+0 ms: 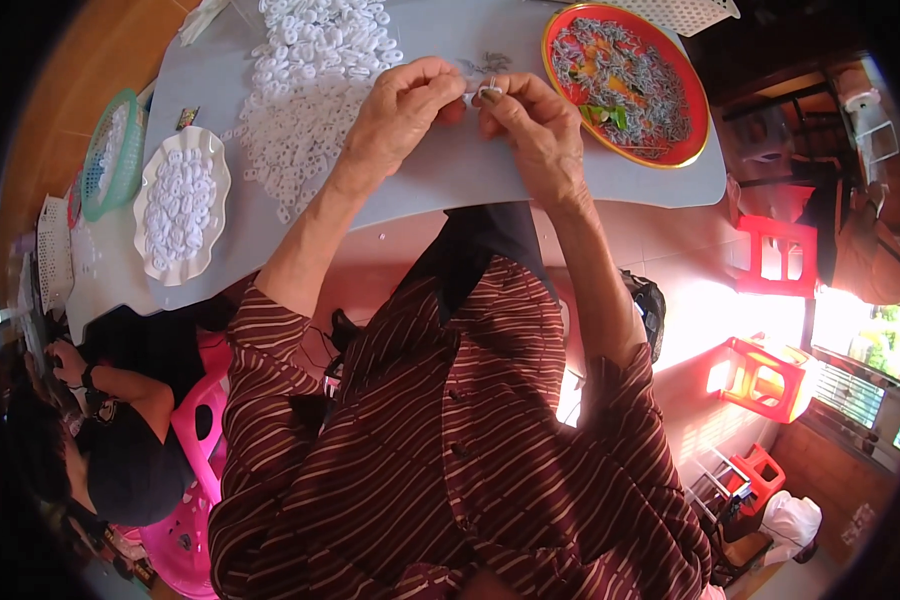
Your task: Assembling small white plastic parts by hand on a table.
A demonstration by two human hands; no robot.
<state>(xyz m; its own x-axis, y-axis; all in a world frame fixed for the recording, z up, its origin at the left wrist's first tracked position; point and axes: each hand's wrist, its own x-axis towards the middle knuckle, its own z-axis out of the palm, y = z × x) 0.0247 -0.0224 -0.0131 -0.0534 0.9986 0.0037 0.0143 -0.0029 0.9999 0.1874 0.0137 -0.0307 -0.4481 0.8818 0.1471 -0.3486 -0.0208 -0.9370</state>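
My left hand (407, 108) and my right hand (538, 130) meet over the grey table (450, 180), fingertips close together. The right thumb and fingers pinch a small white plastic piece (489, 89) with a looped shape. My left thumb and forefinger are pressed together right beside it; what they hold is too small to make out. Just beyond the fingertips lies a small heap of grey metal bits (490, 64). Left of my left hand spreads a big pile of white plastic pieces (310, 100), larger ones at the back and smaller ones nearer me.
A red round tray (705, 125) of grey metal pieces stands at right. On the left are a white scalloped dish (224, 185) of white pieces and a green basket (95, 165). A person (135, 400) sits by a pink chair (205, 430). Red stools (780, 250) stand at right.
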